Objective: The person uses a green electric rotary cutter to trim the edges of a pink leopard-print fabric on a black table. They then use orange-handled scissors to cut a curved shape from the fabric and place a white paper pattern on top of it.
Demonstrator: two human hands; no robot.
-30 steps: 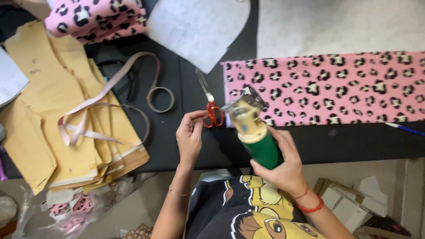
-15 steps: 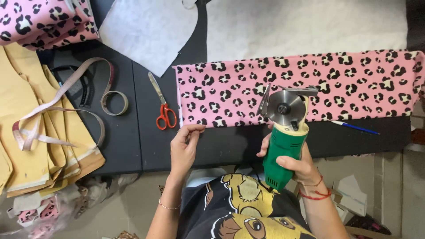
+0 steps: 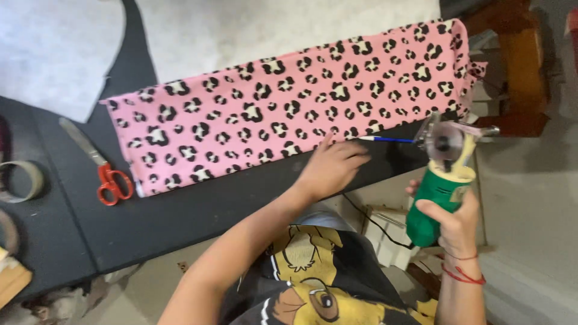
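Head view, looking down on a black worktop (image 3: pixel 180 222).

Right hand (image 3: pixel 453 219), at about 4 o'clock in the frame: clenched round the green body of a handheld rotary fabric cutter (image 3: pixel 442 180). The cutter is off the worktop edge, held in the air just beyond the right-hand end of the cloth. Its long axis runs roughly 6 to 12 o'clock, handle low, round blade and guard at the top, pointing towards the cloth's far right corner. The blade looks blurred; it may be spinning, but the view does not settle it. A dark cord trails from below the grip.

Left hand (image 3: pixel 331 168), near centre: fingers spread and open, pressing flat on the worktop at the near edge of the cloth, grasping nothing. It seems placed there to pin the cloth so it lies still.

Pink leopard-print fabric (image 3: pixel 289 114): a long folded strip, long axis running from 8 o'clock to 2 o'clock, laid flat across the worktop. Its right end hangs slightly ruffled over the edge.

A blue pen (image 3: pixel 385 139) lies just beside the left fingertips, pointing at the cutter.

Red-handled scissors (image 3: pixel 99 165) at 9 o'clock, well apart from both hands, blades pointing to 10 o'clock. A tape roll (image 3: pixel 21 180) sits at the far left edge. Pale grey cloth (image 3: pixel 271 30) lies beyond the pink strip.
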